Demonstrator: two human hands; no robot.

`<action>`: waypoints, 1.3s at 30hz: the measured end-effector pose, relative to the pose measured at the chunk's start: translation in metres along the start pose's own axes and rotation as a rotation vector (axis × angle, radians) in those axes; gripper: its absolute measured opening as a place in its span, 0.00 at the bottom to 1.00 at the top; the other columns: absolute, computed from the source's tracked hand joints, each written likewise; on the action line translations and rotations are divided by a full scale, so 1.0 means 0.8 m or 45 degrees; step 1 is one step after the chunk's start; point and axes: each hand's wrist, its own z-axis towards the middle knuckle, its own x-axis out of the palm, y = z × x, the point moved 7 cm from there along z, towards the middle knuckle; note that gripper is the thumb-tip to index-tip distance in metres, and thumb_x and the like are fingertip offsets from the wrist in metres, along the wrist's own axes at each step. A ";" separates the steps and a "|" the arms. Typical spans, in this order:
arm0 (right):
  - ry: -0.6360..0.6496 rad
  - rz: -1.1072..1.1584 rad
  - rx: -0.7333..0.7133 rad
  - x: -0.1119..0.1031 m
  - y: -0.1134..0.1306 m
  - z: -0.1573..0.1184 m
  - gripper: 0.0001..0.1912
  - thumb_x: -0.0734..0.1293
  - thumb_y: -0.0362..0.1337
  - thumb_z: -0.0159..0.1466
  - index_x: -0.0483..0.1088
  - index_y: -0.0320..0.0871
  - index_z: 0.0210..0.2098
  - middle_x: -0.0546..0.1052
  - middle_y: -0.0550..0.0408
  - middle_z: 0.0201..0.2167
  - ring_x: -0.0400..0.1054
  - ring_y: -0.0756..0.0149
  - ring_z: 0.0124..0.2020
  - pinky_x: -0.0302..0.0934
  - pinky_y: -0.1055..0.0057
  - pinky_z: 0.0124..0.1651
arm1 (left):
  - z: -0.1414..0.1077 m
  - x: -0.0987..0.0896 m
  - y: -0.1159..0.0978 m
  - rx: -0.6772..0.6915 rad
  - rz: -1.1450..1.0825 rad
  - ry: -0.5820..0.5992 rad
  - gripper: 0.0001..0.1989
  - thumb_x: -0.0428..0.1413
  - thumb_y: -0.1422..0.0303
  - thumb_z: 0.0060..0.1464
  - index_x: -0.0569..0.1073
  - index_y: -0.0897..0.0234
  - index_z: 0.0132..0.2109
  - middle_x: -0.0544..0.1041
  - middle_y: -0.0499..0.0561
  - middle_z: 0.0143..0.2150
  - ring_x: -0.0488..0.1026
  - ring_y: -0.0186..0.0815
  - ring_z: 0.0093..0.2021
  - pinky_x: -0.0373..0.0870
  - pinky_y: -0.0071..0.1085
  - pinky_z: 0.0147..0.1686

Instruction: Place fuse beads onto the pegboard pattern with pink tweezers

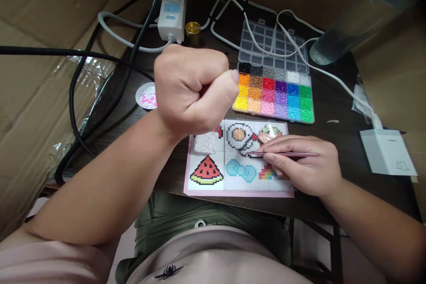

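Note:
My left hand [196,88] is raised in a closed fist near the camera, above the table; nothing shows in it. In my right hand [299,164] is a pair of pink tweezers [293,154], its tips pointing left over a clear pegboard [239,186]. Beneath the tips lies the lower edge of a fried-egg pattern [238,135] with dark and white beads around it. The pegboard rests on a pattern sheet with a watermelon slice [206,171], a blue bow [241,171] and a rainbow. A small box of white beads [205,143] sits on the sheet's upper left.
Behind the sheet stands an open bead case [273,117] with many colours. A white dish of pink and white beads [146,96] is partly behind my left wrist. Cables, a power strip [171,15], a gold cup [193,31] and a white charger [388,151] surround the workspace.

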 end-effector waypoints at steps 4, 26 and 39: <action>-0.003 0.010 0.060 -0.001 -0.002 0.001 0.07 0.87 0.32 0.72 0.96 0.53 0.41 0.95 0.53 0.36 0.91 0.58 0.30 0.95 0.58 0.51 | -0.003 0.004 0.002 -0.073 -0.043 0.034 0.27 0.63 0.78 0.75 0.59 0.63 0.29 0.53 0.43 0.27 0.49 0.21 0.25 0.47 0.36 0.30; -0.031 -0.015 0.088 -0.005 -0.007 -0.001 0.04 0.87 0.38 0.73 0.96 0.53 0.39 0.89 0.55 0.25 0.87 0.57 0.26 0.94 0.57 0.48 | 0.005 0.007 0.000 0.182 -0.236 -0.083 0.27 0.63 0.79 0.67 0.57 0.62 0.26 0.50 0.42 0.23 0.44 0.21 0.21 0.41 0.35 0.24; 0.006 -0.017 0.088 -0.002 -0.007 0.001 0.04 0.88 0.40 0.73 0.96 0.54 0.40 0.90 0.55 0.27 0.84 0.59 0.23 0.95 0.53 0.52 | 0.005 0.005 0.002 0.098 -0.212 -0.094 0.26 0.60 0.81 0.67 0.55 0.62 0.26 0.49 0.43 0.24 0.43 0.22 0.22 0.41 0.38 0.26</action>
